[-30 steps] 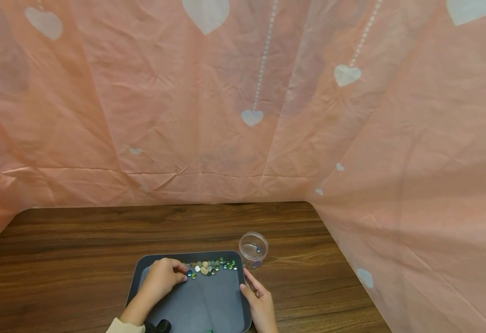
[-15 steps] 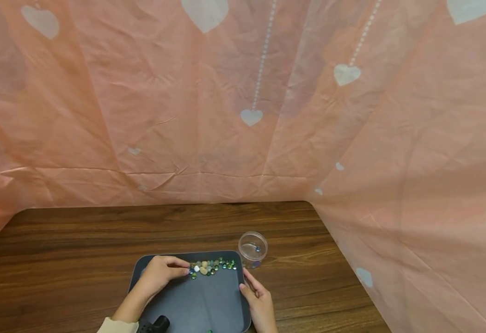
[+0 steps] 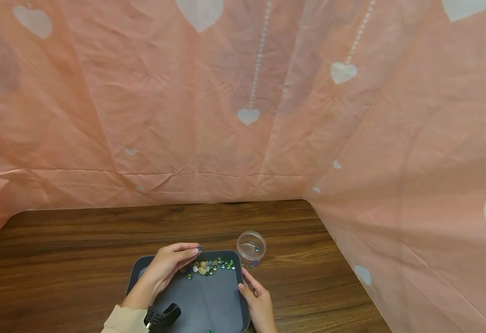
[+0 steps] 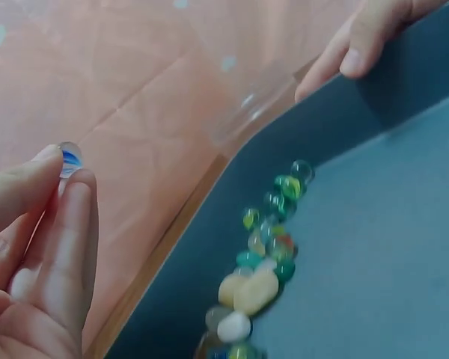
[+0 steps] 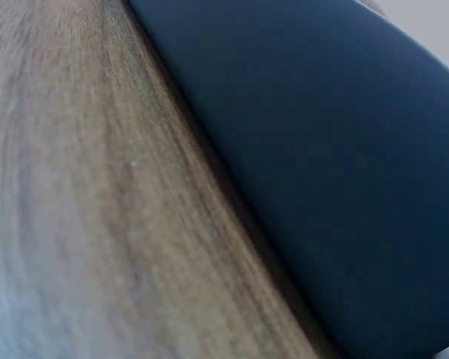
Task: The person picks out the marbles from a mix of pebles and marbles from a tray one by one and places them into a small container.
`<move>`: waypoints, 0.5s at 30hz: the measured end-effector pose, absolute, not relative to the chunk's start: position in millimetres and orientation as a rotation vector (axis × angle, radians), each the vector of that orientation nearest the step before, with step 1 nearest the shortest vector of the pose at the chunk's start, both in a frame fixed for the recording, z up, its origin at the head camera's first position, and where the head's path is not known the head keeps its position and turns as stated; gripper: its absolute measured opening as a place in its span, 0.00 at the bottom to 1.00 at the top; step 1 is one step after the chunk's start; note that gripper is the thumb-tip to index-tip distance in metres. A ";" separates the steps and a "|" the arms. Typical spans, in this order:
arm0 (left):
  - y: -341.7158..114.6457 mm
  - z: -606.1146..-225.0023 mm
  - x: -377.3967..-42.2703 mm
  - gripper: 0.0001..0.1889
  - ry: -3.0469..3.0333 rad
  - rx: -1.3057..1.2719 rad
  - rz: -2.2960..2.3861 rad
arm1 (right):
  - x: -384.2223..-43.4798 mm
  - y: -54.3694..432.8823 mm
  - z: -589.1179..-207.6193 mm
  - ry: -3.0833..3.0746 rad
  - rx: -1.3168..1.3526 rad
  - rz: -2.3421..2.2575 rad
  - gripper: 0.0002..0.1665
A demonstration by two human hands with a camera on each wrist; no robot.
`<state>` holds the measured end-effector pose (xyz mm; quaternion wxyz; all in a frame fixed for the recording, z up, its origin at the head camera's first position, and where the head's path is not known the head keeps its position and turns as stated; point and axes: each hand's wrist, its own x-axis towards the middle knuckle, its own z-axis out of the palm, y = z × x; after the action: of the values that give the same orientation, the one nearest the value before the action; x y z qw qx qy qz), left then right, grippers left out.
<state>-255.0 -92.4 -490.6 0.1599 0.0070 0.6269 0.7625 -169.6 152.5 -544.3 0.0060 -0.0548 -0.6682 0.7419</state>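
My left hand (image 3: 169,263) pinches a clear glass marble (image 4: 71,159) with a blue swirl between thumb and fingertips, raised over the far rim of the dark grey tray (image 3: 209,296). Along the tray's far wall, glass marbles (image 4: 288,187), mostly green and clear, lie in a loose row with a few cream pebbles (image 4: 256,290) and a white pebble (image 4: 233,327). At the tray's right side, my right hand (image 3: 258,303) grips the wall, thumb on the rim and fingers outside. The right wrist view mostly shows the tray's dark outer wall (image 5: 307,149).
A clear round plastic tub (image 3: 251,232) stands just beyond the tray's far right corner, with a bluish marble (image 3: 257,249) inside. One green marble (image 3: 209,331) lies near the tray's near side. A pink heart-patterned curtain (image 3: 209,152) hangs behind and right of the wooden table (image 3: 101,231).
My left hand has picked up the blue-swirled marble from the left end of the row and lifted it up and to the right. The right hand stays at the tray wall.
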 end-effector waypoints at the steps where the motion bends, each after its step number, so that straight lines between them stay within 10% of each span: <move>1: -89.2 -489.9 -256.3 0.18 1.788 0.012 2.189 | -169.7 152.4 -544.4 -2.089 -0.167 2.324 0.30; 15: -38.1 -469.9 -271.5 0.17 1.878 0.049 2.151 | -169.5 152.1 -543.6 -2.059 -0.125 2.339 0.30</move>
<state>-271.5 -38.1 -469.9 0.1421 0.0169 0.6510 0.7455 -169.5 152.1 -543.6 0.0114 -0.0401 -0.6601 0.7500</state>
